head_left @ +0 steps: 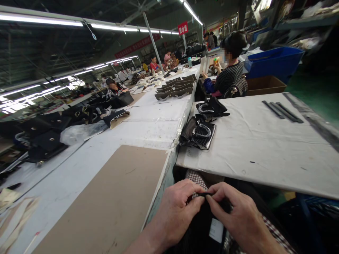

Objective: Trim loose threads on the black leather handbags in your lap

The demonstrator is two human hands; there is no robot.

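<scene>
My left hand (176, 210) and my right hand (237, 211) meet over my lap, thumbs and forefingers pinched close together. Between them they grip the upper edge of a black fabric piece (198, 225), which hangs down over a checkered garment. A white label (216, 230) shows on its front near my right fingers. The lower part of the piece is dark, and its full shape cannot be made out. Beyond my hands, two small black handbags (203, 135) with wrapped handles lie at the near left corner of the side table.
A brown board (111, 190) covers the near part of the long white table (150, 127). Several dark strips (282, 112) lie on the side table (251, 141). Black bags (47, 141) crowd the left. A seated person (230, 76) works ahead, beside a blue bin (272, 63).
</scene>
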